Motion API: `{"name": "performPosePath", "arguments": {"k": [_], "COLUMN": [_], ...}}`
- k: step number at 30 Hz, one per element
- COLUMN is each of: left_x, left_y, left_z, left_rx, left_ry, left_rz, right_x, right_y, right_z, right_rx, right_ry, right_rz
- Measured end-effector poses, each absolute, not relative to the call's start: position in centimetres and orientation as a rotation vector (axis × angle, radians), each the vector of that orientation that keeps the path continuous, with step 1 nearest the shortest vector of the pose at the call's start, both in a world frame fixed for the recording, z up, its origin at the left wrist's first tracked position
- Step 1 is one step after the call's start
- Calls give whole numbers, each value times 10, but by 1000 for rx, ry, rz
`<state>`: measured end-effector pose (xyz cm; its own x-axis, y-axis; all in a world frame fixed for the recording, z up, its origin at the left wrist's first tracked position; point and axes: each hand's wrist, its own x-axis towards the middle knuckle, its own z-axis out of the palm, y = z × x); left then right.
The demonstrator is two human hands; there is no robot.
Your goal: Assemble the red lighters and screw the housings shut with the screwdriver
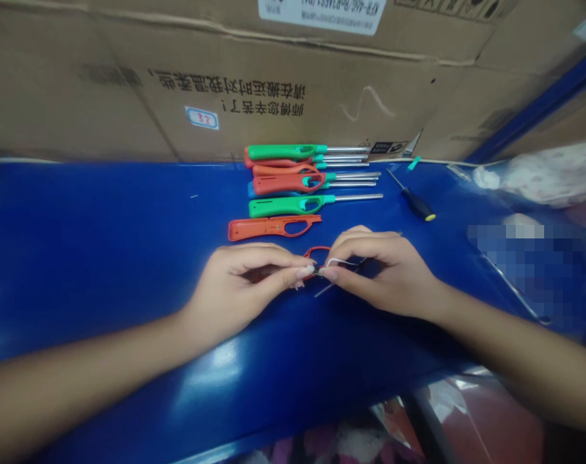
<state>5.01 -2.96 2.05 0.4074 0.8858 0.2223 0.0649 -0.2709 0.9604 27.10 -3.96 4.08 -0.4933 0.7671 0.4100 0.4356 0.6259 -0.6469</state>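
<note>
My left hand and my right hand meet over the blue table, fingertips almost touching. Between the left thumb and forefinger is a small white and dark part. The right fingers pinch the other side of it, along with a thin white strip or wire. Partly hidden behind my hands lies a red-orange casing piece. Just beyond them rests an open orange lighter half. Further back, several long-nosed lighters in green and orange lie in a stack, metal tubes pointing right.
A large cardboard box stands along the table's back edge. At the right are a black screwdriver with a yellow end, a small teal piece and a pale patterned bag. A blue post slants at the upper right.
</note>
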Motion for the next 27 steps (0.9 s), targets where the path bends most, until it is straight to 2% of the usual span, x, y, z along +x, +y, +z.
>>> {"name": "performPosePath", "arguments": {"k": [7,16,27], "left_x": [50,52,53], "left_y": [-29,-30,-25], "left_z": [22,18,19], "left_rx": [1702,1486,1372], "left_ry": [814,736,773], "left_rz": [1019,1006,974], "right_x": [270,268,278], "right_y": [-43,-44,-45], "right_z": [39,42,38], "right_rx": [-941,-930,-883], "right_ry": [-2169,-2116,-2286], "right_rz": [624,669,293]}}
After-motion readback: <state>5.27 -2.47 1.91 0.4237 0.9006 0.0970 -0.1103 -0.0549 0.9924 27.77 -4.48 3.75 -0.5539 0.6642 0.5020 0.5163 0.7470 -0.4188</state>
